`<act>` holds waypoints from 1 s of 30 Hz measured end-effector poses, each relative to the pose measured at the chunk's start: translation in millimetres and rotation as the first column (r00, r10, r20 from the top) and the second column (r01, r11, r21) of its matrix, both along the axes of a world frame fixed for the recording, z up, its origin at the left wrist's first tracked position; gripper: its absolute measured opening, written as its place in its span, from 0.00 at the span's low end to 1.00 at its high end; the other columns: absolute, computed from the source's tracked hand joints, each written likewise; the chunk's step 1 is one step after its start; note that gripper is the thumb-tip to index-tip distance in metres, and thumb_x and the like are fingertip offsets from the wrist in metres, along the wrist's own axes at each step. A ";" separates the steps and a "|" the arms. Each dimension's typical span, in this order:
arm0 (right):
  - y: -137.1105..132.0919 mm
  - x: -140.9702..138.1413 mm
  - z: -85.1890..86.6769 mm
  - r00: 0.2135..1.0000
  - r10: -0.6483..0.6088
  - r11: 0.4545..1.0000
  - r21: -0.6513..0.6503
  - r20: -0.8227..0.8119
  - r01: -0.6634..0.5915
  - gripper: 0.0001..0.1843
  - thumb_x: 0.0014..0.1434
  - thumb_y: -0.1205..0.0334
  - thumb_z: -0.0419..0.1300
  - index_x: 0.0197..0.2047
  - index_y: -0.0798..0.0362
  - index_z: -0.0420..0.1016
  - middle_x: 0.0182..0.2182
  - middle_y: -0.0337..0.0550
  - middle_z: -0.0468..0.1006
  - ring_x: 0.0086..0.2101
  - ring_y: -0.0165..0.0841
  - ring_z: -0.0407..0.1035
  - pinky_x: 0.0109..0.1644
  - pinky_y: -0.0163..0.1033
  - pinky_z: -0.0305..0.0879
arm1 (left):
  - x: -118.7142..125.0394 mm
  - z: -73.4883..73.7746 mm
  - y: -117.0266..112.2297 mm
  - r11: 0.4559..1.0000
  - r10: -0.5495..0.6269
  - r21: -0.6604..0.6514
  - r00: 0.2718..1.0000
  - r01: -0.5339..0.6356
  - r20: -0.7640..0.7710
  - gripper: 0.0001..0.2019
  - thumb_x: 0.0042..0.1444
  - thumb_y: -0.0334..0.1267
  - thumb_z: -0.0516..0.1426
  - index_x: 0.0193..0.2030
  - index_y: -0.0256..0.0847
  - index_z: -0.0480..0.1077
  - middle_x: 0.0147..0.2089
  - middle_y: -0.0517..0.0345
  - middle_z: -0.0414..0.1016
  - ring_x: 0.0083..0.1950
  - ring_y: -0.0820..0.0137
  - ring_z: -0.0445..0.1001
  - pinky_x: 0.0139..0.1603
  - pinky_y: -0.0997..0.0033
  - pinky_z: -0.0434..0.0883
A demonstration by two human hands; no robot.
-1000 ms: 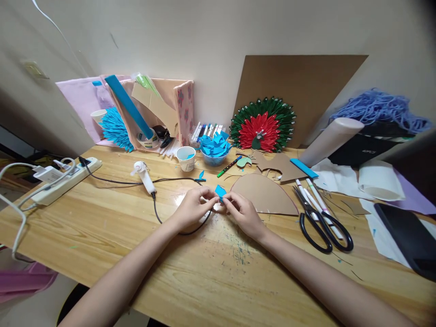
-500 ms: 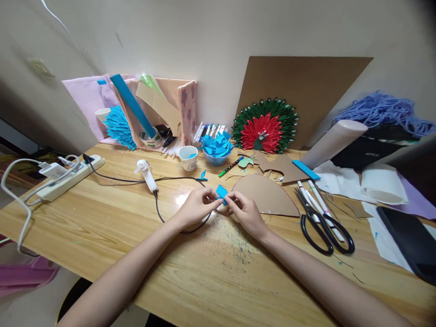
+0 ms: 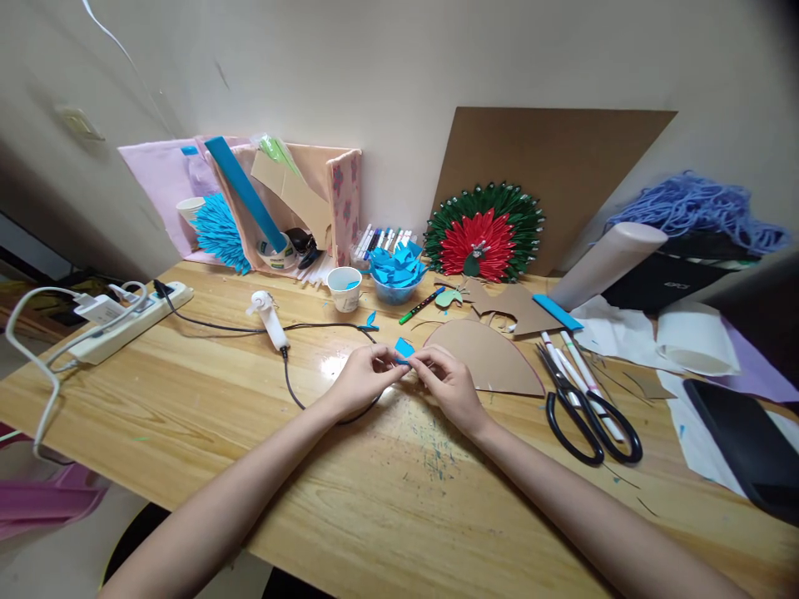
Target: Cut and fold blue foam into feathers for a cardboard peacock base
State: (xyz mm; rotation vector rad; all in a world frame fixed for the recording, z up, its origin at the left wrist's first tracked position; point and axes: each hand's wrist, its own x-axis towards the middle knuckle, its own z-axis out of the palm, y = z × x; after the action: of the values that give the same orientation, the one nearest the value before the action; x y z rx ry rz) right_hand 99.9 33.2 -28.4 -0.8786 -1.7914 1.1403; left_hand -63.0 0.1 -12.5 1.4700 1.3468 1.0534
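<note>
Peering over, I find a small blue piece [image 3: 403, 362] clamped between the fingertips of the left hand [image 3: 364, 376] and the right hand [image 3: 449, 383], which cover most of it. A blue square [image 3: 404, 347] peeks out at twelve o'clock; whether it is part of that piece, I can't tell. The left hand hides a stretch of the black cord [image 3: 293, 391], while the right overlaps the half-round cardboard [image 3: 480, 353] at three. Farther toward four, scissors [image 3: 587, 408] partly cover the white markers [image 3: 583, 374], and a black slab [image 3: 742, 449] is cut off by my view. Beyond the fingers, a paper cup [image 3: 344, 298] at eleven and a bowl [image 3: 398, 293] at twelve limit the reach. Between the forearms, toward six, the speckled tabletop [image 3: 349, 499] leaves room, its near edge slanting past the left forearm at seven.
</note>
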 end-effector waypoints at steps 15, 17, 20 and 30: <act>11.6 31.0 19.3 0.990 -0.120 0.993 -0.008 0.070 0.121 0.16 0.61 0.52 0.52 0.47 0.52 0.69 0.41 0.46 0.74 0.38 0.34 0.70 0.40 0.38 0.69 | 2.3 6.8 -3.4 0.992 -0.072 -0.102 0.997 0.071 -0.005 0.12 0.51 0.43 0.57 0.28 0.35 0.68 0.28 0.56 0.72 0.31 0.70 0.70 0.34 0.72 0.65; 18.7 76.4 26.5 0.923 -0.329 0.938 0.179 0.199 0.296 0.16 0.61 0.55 0.51 0.50 0.51 0.66 0.45 0.48 0.71 0.44 0.36 0.68 0.49 0.43 0.66 | 6.9 9.8 -6.2 0.983 -0.129 -0.145 0.988 0.116 -0.083 0.13 0.50 0.45 0.58 0.28 0.35 0.69 0.28 0.55 0.73 0.32 0.69 0.70 0.34 0.71 0.64; 17.1 168.0 25.5 0.583 -0.749 0.653 0.504 0.315 0.565 0.18 0.59 0.60 0.51 0.52 0.57 0.63 0.49 0.57 0.66 0.51 0.44 0.61 0.56 0.51 0.57 | 17.0 13.0 -5.7 0.968 -0.212 -0.156 0.972 0.195 -0.100 0.13 0.51 0.47 0.56 0.31 0.37 0.70 0.31 0.55 0.73 0.34 0.67 0.70 0.35 0.71 0.64; 7.0 322.3 -9.1 0.100 -0.780 0.395 0.363 0.617 0.844 0.33 0.46 0.53 0.63 0.51 0.61 0.59 0.47 0.61 0.68 0.50 0.50 0.62 0.53 0.48 0.57 | 119.3 20.2 24.8 0.900 -0.430 -0.162 0.887 0.406 -0.169 0.17 0.50 0.52 0.56 0.28 0.37 0.70 0.29 0.56 0.72 0.31 0.69 0.67 0.31 0.73 0.61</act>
State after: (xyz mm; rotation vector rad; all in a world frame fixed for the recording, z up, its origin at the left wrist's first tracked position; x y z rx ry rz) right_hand 422.2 40.2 -37.5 -2.2727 -1.2850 0.0137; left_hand 56.3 25.0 7.7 1.7103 1.1304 0.5449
